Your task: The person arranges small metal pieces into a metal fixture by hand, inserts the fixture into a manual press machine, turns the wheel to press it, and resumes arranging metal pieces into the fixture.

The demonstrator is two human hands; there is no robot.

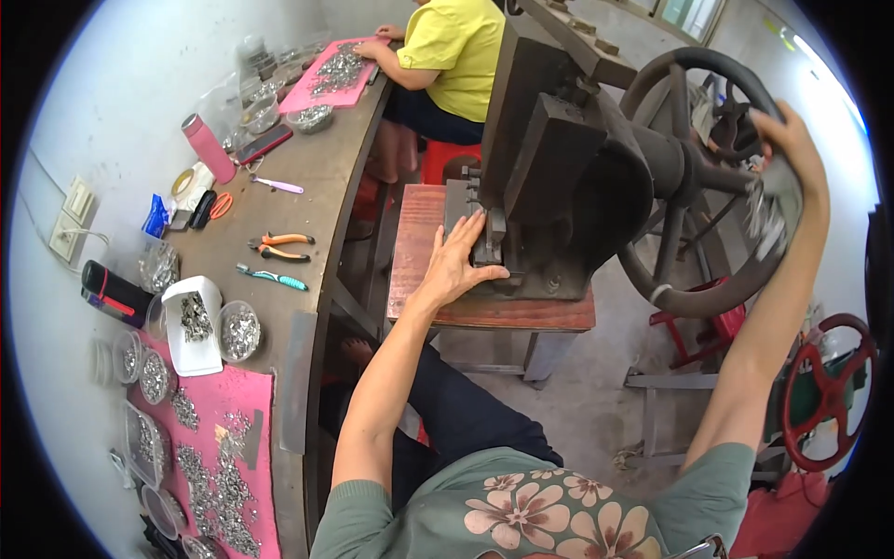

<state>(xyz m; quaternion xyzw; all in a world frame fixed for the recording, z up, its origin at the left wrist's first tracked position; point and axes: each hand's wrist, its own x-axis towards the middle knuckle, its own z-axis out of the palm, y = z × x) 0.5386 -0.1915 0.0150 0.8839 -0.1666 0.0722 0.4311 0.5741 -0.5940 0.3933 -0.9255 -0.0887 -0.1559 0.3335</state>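
Pinch hazard — hand press (563,154) on the red-brown stand (419,242)
Left hand (453,268) lies flat beside the ram (496,225), thumb apart from fingers; right hand (792,142), blurred at the right of the wheel (687,172) — grip cannot be told. A mistimed turn could trap a fingertip.

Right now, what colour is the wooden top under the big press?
The wooden top is reddish-brown; it shows best in the head view.

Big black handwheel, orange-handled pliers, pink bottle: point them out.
Big black handwheel (687,170): head view, on its hub.
Orange-handled pliers (266,245): head view, near the pivot, between tips and handles.
Pink bottle (209,152): head view, middle of its body.
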